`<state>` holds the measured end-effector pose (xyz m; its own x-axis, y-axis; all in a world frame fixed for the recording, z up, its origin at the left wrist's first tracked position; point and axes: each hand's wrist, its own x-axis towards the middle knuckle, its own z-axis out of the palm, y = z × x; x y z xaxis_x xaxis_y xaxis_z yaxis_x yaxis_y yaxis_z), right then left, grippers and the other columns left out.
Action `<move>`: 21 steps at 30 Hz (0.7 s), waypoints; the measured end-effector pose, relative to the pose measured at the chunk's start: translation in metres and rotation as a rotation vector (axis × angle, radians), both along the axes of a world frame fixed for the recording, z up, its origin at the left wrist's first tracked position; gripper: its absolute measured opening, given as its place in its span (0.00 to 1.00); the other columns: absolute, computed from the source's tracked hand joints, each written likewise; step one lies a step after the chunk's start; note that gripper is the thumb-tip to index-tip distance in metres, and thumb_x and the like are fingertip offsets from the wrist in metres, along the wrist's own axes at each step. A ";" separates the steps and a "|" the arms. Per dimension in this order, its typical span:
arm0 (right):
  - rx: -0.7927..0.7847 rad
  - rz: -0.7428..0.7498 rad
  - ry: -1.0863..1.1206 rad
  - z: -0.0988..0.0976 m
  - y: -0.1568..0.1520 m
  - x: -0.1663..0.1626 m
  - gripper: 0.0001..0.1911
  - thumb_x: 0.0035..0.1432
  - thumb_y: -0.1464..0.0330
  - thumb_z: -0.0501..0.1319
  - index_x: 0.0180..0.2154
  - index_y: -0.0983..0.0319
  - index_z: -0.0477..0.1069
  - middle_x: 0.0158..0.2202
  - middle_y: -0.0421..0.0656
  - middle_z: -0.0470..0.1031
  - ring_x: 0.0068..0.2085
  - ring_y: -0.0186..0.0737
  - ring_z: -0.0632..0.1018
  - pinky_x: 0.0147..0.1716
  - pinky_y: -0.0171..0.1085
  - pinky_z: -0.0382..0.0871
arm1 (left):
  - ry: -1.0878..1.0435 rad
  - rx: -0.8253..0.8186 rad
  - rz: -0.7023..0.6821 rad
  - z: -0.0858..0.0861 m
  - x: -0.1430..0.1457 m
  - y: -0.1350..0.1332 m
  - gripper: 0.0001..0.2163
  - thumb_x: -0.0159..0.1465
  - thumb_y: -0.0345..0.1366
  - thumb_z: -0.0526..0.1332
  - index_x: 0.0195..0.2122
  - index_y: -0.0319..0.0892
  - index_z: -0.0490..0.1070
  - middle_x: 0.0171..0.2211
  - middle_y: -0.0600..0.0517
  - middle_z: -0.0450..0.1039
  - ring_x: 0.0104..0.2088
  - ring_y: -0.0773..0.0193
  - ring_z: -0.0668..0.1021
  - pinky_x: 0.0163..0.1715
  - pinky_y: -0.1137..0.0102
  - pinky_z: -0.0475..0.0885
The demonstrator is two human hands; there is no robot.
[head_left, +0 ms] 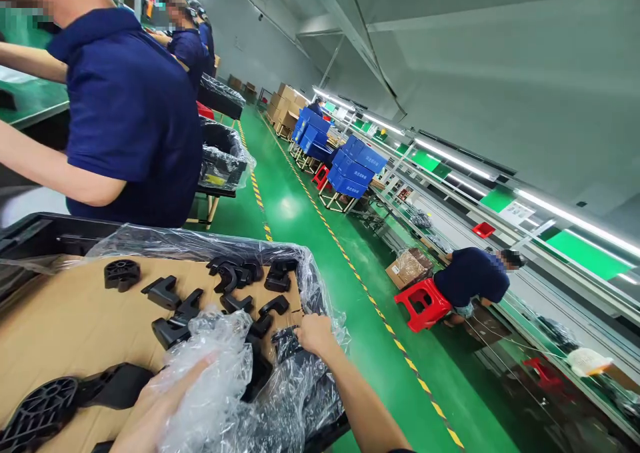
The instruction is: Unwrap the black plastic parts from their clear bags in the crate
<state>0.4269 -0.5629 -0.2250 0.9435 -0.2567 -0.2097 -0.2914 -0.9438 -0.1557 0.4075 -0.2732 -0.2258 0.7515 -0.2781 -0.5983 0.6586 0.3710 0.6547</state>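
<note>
Head view, lower centre: left hand (181,381) touches clear plastic (220,336), finger state unclear. Right hand (315,333) curls its fingers beside a black part (284,340); I cannot tell whether they pinch it.

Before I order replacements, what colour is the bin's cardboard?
The cardboard is brown; head view shows best.

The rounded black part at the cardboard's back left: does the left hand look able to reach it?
Probably yes: mostly bare cardboard lies between the left hand and the rounded black part, but bunched clear plastic may hinder.
</note>
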 end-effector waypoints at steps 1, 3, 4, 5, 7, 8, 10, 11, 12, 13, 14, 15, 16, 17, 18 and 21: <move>-0.040 -0.024 0.027 -0.008 -0.004 -0.002 0.09 0.72 0.71 0.74 0.38 0.67 0.79 0.38 0.48 0.80 0.43 0.55 0.83 0.48 0.50 0.79 | 0.008 -0.005 -0.018 -0.001 -0.001 0.000 0.46 0.42 0.51 0.84 0.63 0.47 0.73 0.56 0.47 0.81 0.50 0.49 0.84 0.40 0.70 0.85; -0.086 -0.044 0.044 -0.020 -0.005 -0.004 0.10 0.75 0.68 0.72 0.39 0.66 0.79 0.37 0.46 0.79 0.41 0.52 0.82 0.46 0.48 0.79 | 0.000 0.025 -0.030 -0.003 -0.004 0.000 0.45 0.42 0.51 0.84 0.62 0.46 0.74 0.54 0.47 0.82 0.50 0.48 0.85 0.42 0.71 0.85; -0.100 -0.039 0.032 -0.023 -0.004 -0.004 0.08 0.76 0.70 0.70 0.41 0.67 0.79 0.38 0.47 0.79 0.41 0.52 0.82 0.45 0.47 0.79 | -0.010 0.044 -0.010 -0.004 -0.005 0.000 0.45 0.42 0.52 0.84 0.61 0.46 0.75 0.53 0.47 0.82 0.49 0.48 0.85 0.42 0.71 0.85; -0.110 -0.018 0.006 -0.024 -0.001 -0.004 0.04 0.76 0.72 0.68 0.44 0.67 0.80 0.42 0.49 0.80 0.43 0.53 0.81 0.46 0.47 0.78 | -0.011 0.059 0.019 -0.004 -0.007 0.000 0.44 0.40 0.52 0.85 0.59 0.46 0.75 0.51 0.47 0.83 0.48 0.48 0.85 0.42 0.71 0.85; -0.104 0.093 -0.066 -0.024 0.004 -0.004 0.08 0.74 0.76 0.67 0.53 0.66 0.78 0.51 0.52 0.78 0.52 0.54 0.78 0.52 0.46 0.74 | -0.001 0.050 0.056 -0.003 -0.008 0.000 0.44 0.39 0.52 0.85 0.57 0.45 0.76 0.50 0.48 0.84 0.48 0.48 0.86 0.42 0.72 0.85; -0.084 0.179 -0.100 -0.024 0.007 -0.004 0.14 0.73 0.75 0.69 0.57 0.63 0.76 0.56 0.49 0.76 0.56 0.53 0.75 0.56 0.45 0.71 | 0.004 0.040 0.065 -0.002 -0.008 0.000 0.44 0.38 0.52 0.85 0.56 0.45 0.76 0.49 0.48 0.84 0.48 0.47 0.85 0.43 0.71 0.85; -0.017 0.357 -0.136 -0.027 0.013 -0.001 0.19 0.68 0.69 0.77 0.57 0.54 0.78 0.55 0.41 0.76 0.58 0.49 0.73 0.59 0.40 0.67 | 0.002 0.030 0.059 0.002 -0.008 0.000 0.45 0.37 0.53 0.85 0.57 0.45 0.76 0.50 0.49 0.84 0.52 0.47 0.84 0.44 0.73 0.84; 0.018 0.421 -0.143 -0.030 0.015 0.001 0.19 0.65 0.67 0.81 0.53 0.52 0.81 0.52 0.38 0.78 0.56 0.48 0.73 0.59 0.39 0.66 | -0.011 0.038 0.057 0.004 -0.007 0.000 0.46 0.37 0.55 0.85 0.57 0.47 0.75 0.51 0.50 0.83 0.54 0.48 0.83 0.44 0.75 0.84; 0.048 0.452 -0.156 -0.034 0.016 0.003 0.17 0.61 0.66 0.84 0.48 0.52 0.83 0.47 0.37 0.79 0.54 0.48 0.74 0.56 0.38 0.67 | -0.029 0.054 0.049 0.006 -0.007 0.000 0.47 0.38 0.56 0.84 0.59 0.49 0.75 0.52 0.52 0.83 0.56 0.50 0.82 0.44 0.77 0.83; 0.074 0.453 -0.181 -0.038 0.016 0.006 0.14 0.60 0.67 0.84 0.43 0.53 0.84 0.44 0.37 0.80 0.52 0.48 0.75 0.54 0.38 0.68 | -0.056 0.071 0.039 0.008 -0.007 0.000 0.48 0.38 0.57 0.84 0.60 0.52 0.73 0.54 0.54 0.82 0.58 0.51 0.81 0.44 0.79 0.82; 0.100 0.430 -0.222 -0.041 0.015 0.008 0.11 0.61 0.69 0.83 0.40 0.54 0.84 0.42 0.38 0.80 0.50 0.48 0.76 0.51 0.38 0.69 | -0.089 0.081 0.019 0.010 -0.007 0.000 0.49 0.37 0.59 0.83 0.62 0.55 0.72 0.56 0.56 0.81 0.60 0.53 0.80 0.43 0.81 0.81; 0.130 0.392 -0.272 -0.043 0.012 0.009 0.10 0.63 0.72 0.81 0.38 0.55 0.84 0.41 0.38 0.80 0.48 0.46 0.77 0.50 0.37 0.69 | -0.123 0.086 -0.005 0.012 -0.007 0.001 0.51 0.37 0.60 0.83 0.63 0.57 0.70 0.59 0.57 0.79 0.62 0.54 0.79 0.44 0.82 0.80; 0.164 0.347 -0.329 -0.044 0.009 0.009 0.09 0.65 0.75 0.79 0.37 0.57 0.83 0.40 0.38 0.80 0.47 0.45 0.77 0.48 0.36 0.69 | -0.150 0.084 -0.027 0.013 -0.007 0.001 0.53 0.35 0.60 0.83 0.64 0.56 0.69 0.61 0.57 0.78 0.62 0.54 0.78 0.45 0.82 0.80; 0.199 0.302 -0.388 -0.043 0.005 0.009 0.10 0.66 0.78 0.77 0.36 0.59 0.83 0.39 0.38 0.80 0.45 0.44 0.78 0.48 0.36 0.69 | -0.162 0.079 -0.053 0.014 -0.008 0.001 0.54 0.34 0.61 0.83 0.64 0.54 0.69 0.61 0.55 0.77 0.62 0.53 0.78 0.45 0.81 0.80; 0.235 0.260 -0.447 -0.041 0.000 0.007 0.10 0.66 0.80 0.74 0.36 0.60 0.82 0.38 0.39 0.80 0.45 0.44 0.78 0.47 0.35 0.69 | -0.162 0.073 -0.088 0.014 -0.008 0.001 0.54 0.34 0.61 0.83 0.63 0.51 0.70 0.61 0.53 0.77 0.61 0.51 0.78 0.46 0.80 0.81; 0.341 0.157 -0.620 -0.028 -0.013 -0.001 0.09 0.70 0.79 0.65 0.38 0.62 0.78 0.39 0.41 0.79 0.43 0.44 0.79 0.46 0.35 0.69 | -0.133 0.091 -0.195 0.010 -0.010 0.000 0.49 0.39 0.63 0.81 0.59 0.42 0.73 0.54 0.46 0.82 0.54 0.47 0.83 0.47 0.71 0.83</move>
